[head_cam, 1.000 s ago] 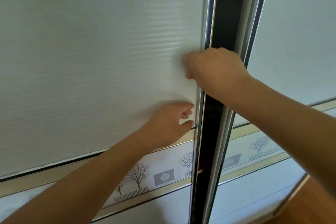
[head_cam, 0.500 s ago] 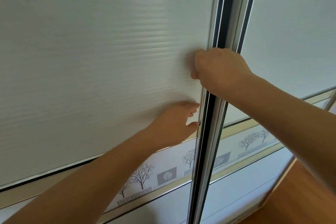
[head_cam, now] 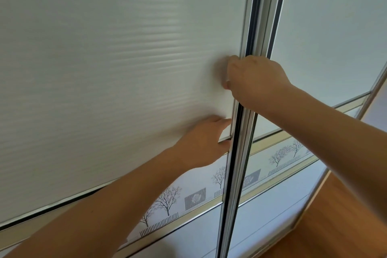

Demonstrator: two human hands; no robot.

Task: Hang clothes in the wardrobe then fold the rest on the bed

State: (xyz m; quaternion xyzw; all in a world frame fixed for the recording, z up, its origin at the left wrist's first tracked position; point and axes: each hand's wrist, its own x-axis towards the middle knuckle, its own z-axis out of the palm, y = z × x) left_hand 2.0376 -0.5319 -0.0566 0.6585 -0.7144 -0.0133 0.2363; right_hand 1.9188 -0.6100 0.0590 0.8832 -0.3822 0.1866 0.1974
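Narrows the dark gap (head_cam: 236, 163) in the front of the wardrobe (head_cam: 261, 211) to a thin slit, against a broad black opening one second ago. Brings the left sliding door (head_cam: 125, 69) rightward, close to the right sliding door (head_cam: 335, 27).

Wraps the right hand (head_cam: 255, 84) round the aluminium stile (head_cam: 244, 174) at the meeting edge, fingers curled over the profile and knuckles outward. Reads as a pulling grip, suited to dragging the panel along its track.

Lays the left hand (head_cam: 203, 142) flat on the ribbed white panel just below, fingers straight and reaching the stile, thumb spread beneath, holding nothing. Probably adds sideways push and steadies the panel against twisting under the upper grip.

Reads as closing the wardrobe, hence as the end of, or a pause in, the hanging step. Cannot be confirmed, with the interior hidden and no clothes, hangers or bed in view.

Presents matte white panels with fine horizontal ribbing, likely offering fair friction to a flat palm. Crosses both doors lower down with a decorative band (head_cam: 188, 195) printed with bare trees and fences, edged in pale trim. Shows an orange-brown wooden floor (head_cam: 335, 226) at lower right, beside the wardrobe base.

Calls for care with fingertips beside the closing slit, as a judged pinch risk.
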